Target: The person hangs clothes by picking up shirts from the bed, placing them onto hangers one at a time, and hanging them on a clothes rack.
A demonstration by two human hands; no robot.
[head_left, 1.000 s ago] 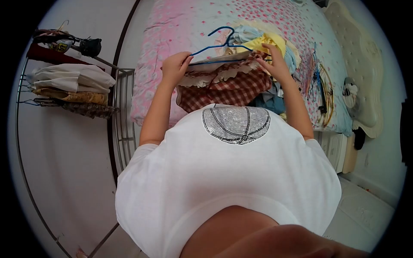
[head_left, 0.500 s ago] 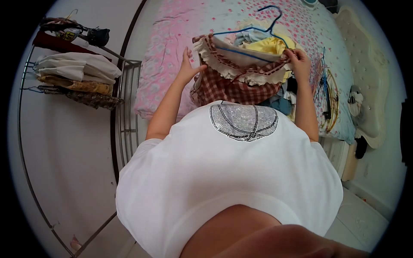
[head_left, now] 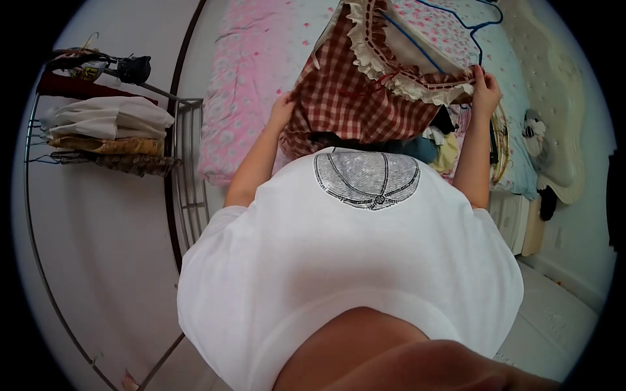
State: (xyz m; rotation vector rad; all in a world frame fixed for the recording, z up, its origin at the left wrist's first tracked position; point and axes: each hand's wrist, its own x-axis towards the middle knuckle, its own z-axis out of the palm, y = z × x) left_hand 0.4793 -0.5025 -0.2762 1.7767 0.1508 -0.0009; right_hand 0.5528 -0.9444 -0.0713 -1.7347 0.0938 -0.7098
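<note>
A brown-and-white checked dress with a cream lace ruffle is stretched up and tilted in front of me. A blue hanger sits partly inside its neckline, the hook pointing away at the upper right. My right hand is closed on the neckline's right corner, at the hanger's end. My left hand grips the dress lower down at its left side, the fingers partly hidden by the cloth.
Beneath the dress lies a bed with a pink floral cover. Folded clothes and several hangers lie at the right, by the padded headboard. On the left, a metal rack holds hanging clothes.
The dress and hanger have swung up and to the right, with the dress's left side raised. My left hand, open beside the dress before, has closed on its side.
</note>
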